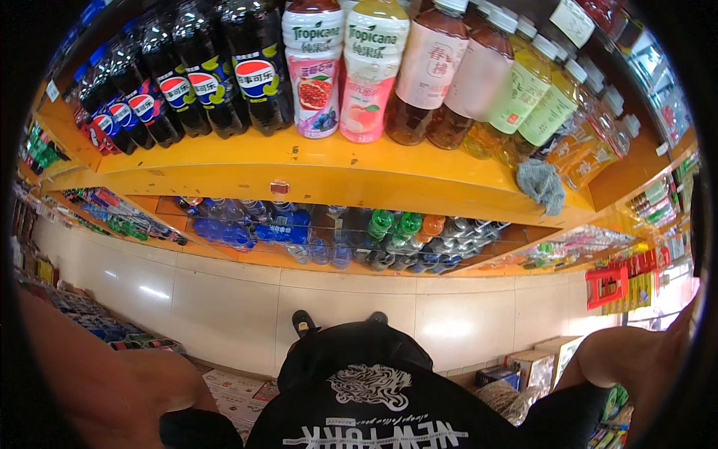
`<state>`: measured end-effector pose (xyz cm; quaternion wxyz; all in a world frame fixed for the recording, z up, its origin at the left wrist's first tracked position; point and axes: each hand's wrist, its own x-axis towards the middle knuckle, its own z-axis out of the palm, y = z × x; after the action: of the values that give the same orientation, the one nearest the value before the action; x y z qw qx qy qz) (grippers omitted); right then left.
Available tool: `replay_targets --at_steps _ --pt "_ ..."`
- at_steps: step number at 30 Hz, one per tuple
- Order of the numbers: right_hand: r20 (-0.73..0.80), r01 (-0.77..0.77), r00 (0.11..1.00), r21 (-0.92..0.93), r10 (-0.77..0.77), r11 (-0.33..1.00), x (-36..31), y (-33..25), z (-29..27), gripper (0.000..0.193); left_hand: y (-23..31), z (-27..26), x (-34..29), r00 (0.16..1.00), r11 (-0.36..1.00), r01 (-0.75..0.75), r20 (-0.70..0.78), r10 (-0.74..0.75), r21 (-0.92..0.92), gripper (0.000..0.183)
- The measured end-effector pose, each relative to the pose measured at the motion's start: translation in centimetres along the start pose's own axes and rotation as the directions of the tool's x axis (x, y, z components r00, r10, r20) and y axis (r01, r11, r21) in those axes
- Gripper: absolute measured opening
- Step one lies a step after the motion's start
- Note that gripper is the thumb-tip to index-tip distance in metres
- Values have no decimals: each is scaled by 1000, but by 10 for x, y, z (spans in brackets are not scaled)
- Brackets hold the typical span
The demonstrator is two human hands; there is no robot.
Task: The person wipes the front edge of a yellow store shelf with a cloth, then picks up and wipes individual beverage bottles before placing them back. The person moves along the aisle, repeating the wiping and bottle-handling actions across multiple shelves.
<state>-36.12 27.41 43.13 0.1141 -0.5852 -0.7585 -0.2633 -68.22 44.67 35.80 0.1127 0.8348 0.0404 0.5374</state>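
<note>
Orange shelf (329,168) carries bottles (340,71) and a grey rag (542,185); both arms hang low, hands' grip unseeable, so reaching up squarely seems wisest.

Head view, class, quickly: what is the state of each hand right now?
Left hand: out of view; only the bare left forearm shows.
Right hand: out of view; only the bare right arm shows.
</note>
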Motion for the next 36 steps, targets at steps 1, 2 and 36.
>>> replay_targets --at_steps 1,2,36 --pt "-7 5 1000 28 -4 1000 -1 -2 -3 26 2 2 3 1000 1000 0 6 0 -3 30" --pt "-16 23 1000 49 -22 999 -2 -2 -10 26 4 10 4 1000 1000 -3 -3 2 -12 30" --pt "-664 -362 600 272 447 891 -58 174 142 27 -121 228 1 834 832 544 173 -523 -110 26"
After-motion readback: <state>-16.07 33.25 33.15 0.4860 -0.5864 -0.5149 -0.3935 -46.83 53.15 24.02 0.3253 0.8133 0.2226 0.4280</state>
